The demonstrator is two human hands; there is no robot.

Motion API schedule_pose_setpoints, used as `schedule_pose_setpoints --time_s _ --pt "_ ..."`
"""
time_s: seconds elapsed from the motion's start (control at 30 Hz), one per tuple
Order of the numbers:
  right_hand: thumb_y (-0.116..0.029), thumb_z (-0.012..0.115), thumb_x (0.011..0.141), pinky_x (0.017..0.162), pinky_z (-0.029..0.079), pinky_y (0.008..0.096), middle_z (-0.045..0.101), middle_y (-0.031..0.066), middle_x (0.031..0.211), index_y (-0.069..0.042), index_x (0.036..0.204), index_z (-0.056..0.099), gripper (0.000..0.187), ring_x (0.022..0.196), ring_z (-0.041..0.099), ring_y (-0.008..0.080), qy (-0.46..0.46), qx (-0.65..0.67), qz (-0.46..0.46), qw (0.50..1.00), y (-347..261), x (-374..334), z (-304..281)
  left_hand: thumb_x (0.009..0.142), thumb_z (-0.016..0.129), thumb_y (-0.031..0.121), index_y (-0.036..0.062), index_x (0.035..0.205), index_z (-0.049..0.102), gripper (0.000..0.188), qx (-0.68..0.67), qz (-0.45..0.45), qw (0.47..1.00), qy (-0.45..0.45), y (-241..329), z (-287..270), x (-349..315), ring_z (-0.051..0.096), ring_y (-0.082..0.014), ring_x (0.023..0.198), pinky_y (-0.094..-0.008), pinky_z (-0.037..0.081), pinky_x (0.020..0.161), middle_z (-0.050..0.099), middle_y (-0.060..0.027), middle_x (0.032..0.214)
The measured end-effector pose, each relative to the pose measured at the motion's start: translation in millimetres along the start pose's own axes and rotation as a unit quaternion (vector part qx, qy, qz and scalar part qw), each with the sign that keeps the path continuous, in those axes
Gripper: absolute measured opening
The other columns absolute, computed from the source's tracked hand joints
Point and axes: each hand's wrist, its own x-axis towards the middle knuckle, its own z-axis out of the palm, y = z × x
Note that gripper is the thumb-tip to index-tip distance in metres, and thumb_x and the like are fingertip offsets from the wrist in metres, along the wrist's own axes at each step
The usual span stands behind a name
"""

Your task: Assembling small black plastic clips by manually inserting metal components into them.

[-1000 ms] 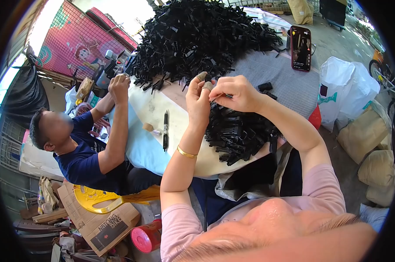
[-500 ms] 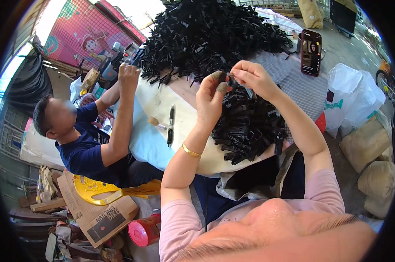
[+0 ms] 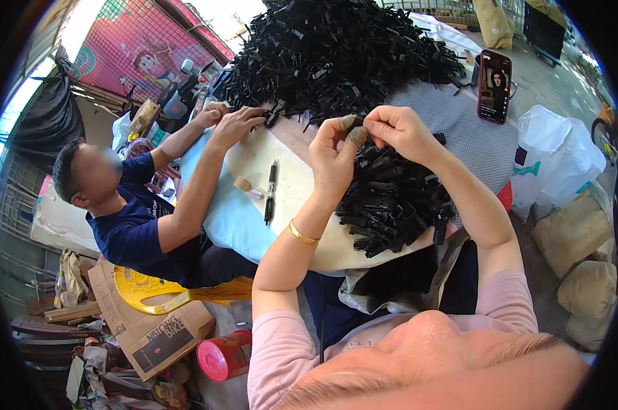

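Black piece (image 3: 359,122): found where both hands meet, raised above the surface (image 3: 254,154) and largely covered by fingers. Gripped on one side by the left hand (image 3: 331,160), with thumb and index finger nearly closed, both wearing tan finger covers (image 3: 356,137). Met on the other side by the right hand (image 3: 408,133), with thumb and index finger drawn into a tight pinch at the edge of the piece. Cannot tell exact contact behind the fingertips, nor full shape of the piece. Noted against half a second ago: right fingers brought in from slightly apart to close against the left fingertips. Judged to mean two-handed work on the piece in progress, with no release yet by the left hand. Recorded just below and to the right of the fingers, on the surface, a small pile (image 3: 391,205) of similar black parts. Recorded to the left a pen (image 3: 271,193), with a small tan object (image 3: 242,184) near it. Observed beyond the fingers a large pile (image 3: 336,55) of black parts. Observed also a co-worker's hand (image 3: 237,126), lowered since the earlier view to the far-left side of the surface. Listed at far right: an upright phone (image 3: 495,85).
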Motion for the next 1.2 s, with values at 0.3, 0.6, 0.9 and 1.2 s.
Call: schedule_pose_setpoints --time_s 0.3,0.6,0.9,1.2 --pt "-0.011 0.055 0.084 0.048 0.036 0.0196 0.053 -0.0011 0.059 0.000 0.081 0.061 0.013 0.053 0.044 0.0043 0.023 0.025 0.002 0.999 8 1 3 0.076 0.062 0.000 -0.0021 0.090 0.057 0.015 0.201 0.141 0.968 0.044 9 8 1 0.058 -0.0145 0.071 -0.0245 0.046 0.067 0.061 -0.0089 0.077" --pt "-0.005 0.067 0.074 0.052 0.038 0.0168 0.059 0.0010 0.073 -0.003 0.086 0.060 0.014 0.059 0.049 0.0033 0.051 -0.059 -0.175 0.981 6 -1 -6 0.093 0.041 0.015 0.0010 0.119 0.042 0.029 -0.370 -0.165 0.910 -0.090 4 -17 15 0.056 -0.0247 0.100 -0.0376 0.048 0.088 0.050 -0.0175 0.116" --pt "-0.009 0.069 0.075 0.052 0.040 0.0171 0.057 -0.0007 0.066 -0.002 0.076 0.056 0.015 0.062 0.050 0.0024 0.023 0.044 0.009 0.999 -2 -2 -5 0.088 0.048 0.003 -0.0022 0.121 0.038 0.035 -0.065 -0.066 0.984 -0.150 14 -5 2 0.057 -0.0171 0.090 -0.0296 0.049 0.083 0.056 -0.0104 0.102" --pt "-0.021 0.055 0.087 0.046 0.032 0.0151 0.052 -0.0036 0.063 -0.002 0.088 0.063 0.021 0.053 0.042 0.0006 -0.036 0.090 0.076 0.992 7 1 -10 0.082 0.055 -0.004 -0.0011 0.106 0.043 0.027 -0.068 -0.081 0.991 -0.084 12 -3 5 0.057 -0.0106 0.083 -0.0220 0.048 0.074 0.059 -0.0079 0.091"
